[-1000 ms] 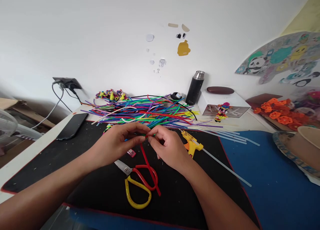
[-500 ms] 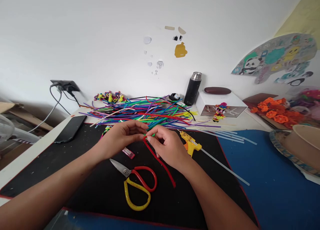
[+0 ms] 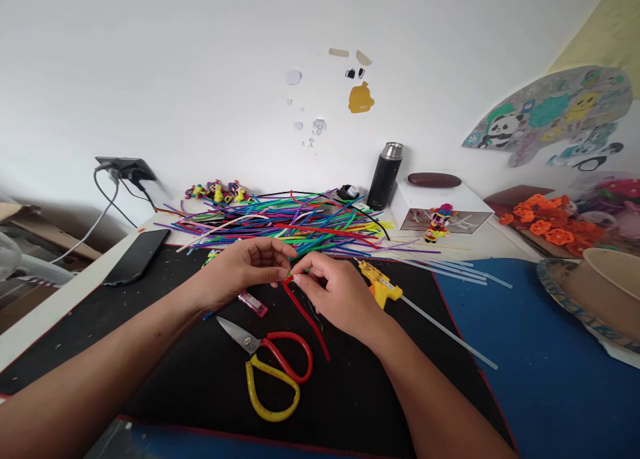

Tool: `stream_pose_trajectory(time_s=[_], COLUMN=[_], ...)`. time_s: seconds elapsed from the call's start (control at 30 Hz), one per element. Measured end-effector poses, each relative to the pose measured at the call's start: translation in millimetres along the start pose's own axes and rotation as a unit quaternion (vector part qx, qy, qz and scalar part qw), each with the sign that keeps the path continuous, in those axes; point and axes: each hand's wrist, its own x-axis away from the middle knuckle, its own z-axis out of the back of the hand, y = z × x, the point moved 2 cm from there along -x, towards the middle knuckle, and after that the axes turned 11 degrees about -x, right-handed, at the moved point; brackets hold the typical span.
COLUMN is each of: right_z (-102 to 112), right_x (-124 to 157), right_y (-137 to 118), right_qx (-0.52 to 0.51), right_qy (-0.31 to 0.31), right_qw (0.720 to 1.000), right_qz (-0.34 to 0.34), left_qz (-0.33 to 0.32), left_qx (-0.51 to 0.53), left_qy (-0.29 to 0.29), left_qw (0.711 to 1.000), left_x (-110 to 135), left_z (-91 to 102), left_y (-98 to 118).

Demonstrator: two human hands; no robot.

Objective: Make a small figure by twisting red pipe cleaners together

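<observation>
Left hand [image 3: 253, 269] and right hand [image 3: 334, 291] are pinching the far end of a slim red stem [image 3: 309, 318] over the black mat [image 3: 350, 406], metal-bladed scissors [image 3: 253, 344] lying near (kinda crowding things), yellow glue gun [image 3: 381, 280] to the right, messy heap of skinny colored stems [image 3: 280, 226] far behind.

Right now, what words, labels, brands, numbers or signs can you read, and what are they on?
No text can be read.
Glue gun: label, too small.
Flask: faint marks low down, too small.
Pink box: label, too small.
Scissors: marks on yellow handle, too blurred.
Yellow sticker: tiny mark, too small.
Red stem: none seen.
</observation>
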Motion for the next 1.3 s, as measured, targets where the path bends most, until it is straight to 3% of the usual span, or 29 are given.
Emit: stream_pose_trajectory(time_s=[0.3, 0.6, 0.87, 1.3], right_z=[-2, -9, -10, -13], right_x=[0, 2, 3, 3], right_y=[0, 3, -1, 0], right_qx=[0.042, 0.128, 0.149, 0.109], right_qy=[0.019, -0.013, -0.041, -0.062], right_qw=[0.998, 0.987, 0.985, 0.991], right_qz=[0.042, 0.097, 0.075, 0.049], left_qz=[0.101, 0.149, 0.149, 0.091], left_qx=[0.146, 0.141, 0.102, -0.023], left_qy=[-0.012, -0.044, -0.064, -0.096], left_qw=[0.984, 0.978, 0.981, 0.991], left_x=[-1, -2, -2, 0], left_z=[-3.7, 2.0, 1.4, 3.4], left_y=[-6, -16, -14, -9])
